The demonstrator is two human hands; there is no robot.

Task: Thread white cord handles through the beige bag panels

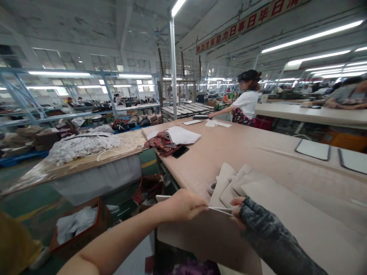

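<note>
My left hand (187,204) is bare and pinches the upper edge of a flat beige panel (206,236) with rounded corners. That panel hangs upright at the near edge of the table. My right hand (237,214), in a dark grey sleeve that reaches over the palm, has its fingers closed on the same edge further right. Between the two hands the edge shows as thin white lines, perhaps two layers. Just beyond them, several loose beige panels (255,183) lie overlapping on the table (229,145), beside a small roll (212,187).
Patterned cloth with a white sheet (183,134) and a black phone (180,152) lie at the table's left edge. Dark-edged white panels (313,149) lie at right. A co-worker (246,99) stands across the table. A box (80,225) sits on the floor at left.
</note>
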